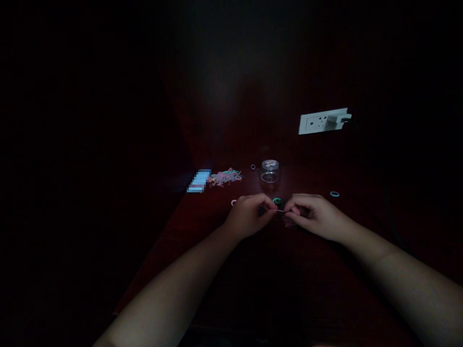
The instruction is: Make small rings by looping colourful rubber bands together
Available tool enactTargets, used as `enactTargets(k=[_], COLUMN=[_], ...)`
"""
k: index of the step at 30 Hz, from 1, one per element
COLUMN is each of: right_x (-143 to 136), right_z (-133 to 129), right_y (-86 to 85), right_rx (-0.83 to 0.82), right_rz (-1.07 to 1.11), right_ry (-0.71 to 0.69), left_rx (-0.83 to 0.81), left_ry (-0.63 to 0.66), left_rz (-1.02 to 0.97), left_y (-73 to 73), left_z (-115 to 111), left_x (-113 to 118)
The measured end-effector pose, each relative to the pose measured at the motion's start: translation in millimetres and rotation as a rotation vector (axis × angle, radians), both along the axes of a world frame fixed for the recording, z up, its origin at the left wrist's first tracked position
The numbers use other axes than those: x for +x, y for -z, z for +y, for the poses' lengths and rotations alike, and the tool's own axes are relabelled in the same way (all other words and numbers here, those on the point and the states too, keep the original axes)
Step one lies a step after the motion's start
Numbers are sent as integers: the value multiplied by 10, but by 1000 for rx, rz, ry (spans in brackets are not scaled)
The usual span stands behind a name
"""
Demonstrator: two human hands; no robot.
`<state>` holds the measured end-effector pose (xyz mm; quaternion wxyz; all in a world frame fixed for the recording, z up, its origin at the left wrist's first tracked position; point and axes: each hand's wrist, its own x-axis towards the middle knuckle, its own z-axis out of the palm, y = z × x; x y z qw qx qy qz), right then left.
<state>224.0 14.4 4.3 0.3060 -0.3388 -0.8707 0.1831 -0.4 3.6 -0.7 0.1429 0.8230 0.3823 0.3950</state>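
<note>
A thin pink hair tie [279, 210] is drawn out between my two hands above the dark red table. My left hand [250, 213] pinches one end of it between thumb and fingertips. The other end is in the pinch of my right hand [314, 215]. Just behind the fingertips lie green hair ties [277, 201], and below them on the table is a small, dim cluster of pinkish strands [289, 222]. A pale pink ring [233, 203] is partly covered by my left hand.
A clear jar [270, 172] with a lid stands beyond my hands. To its left are a heap of coloured hair ties [226, 177] and a lit, blurred phone screen [199, 181]. One blue ring [334, 194] lies at right. A socket panel [321, 121] holds a plug.
</note>
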Motion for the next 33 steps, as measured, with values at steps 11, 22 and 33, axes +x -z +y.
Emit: enactTargets(k=[11, 22, 33], right_x=[6, -2, -3], right_z=[20, 7, -21], right_y=[19, -4, 13], right_rx=[11, 5, -59], right_rz=[-29, -34, 21], right_ry=[-3, 8, -3], left_rx=[34, 46, 41], left_ry=[10, 34, 97], left_rz=[4, 7, 16], left_y=[11, 0, -20], left_z=[8, -7, -19], left_x=[19, 33, 41])
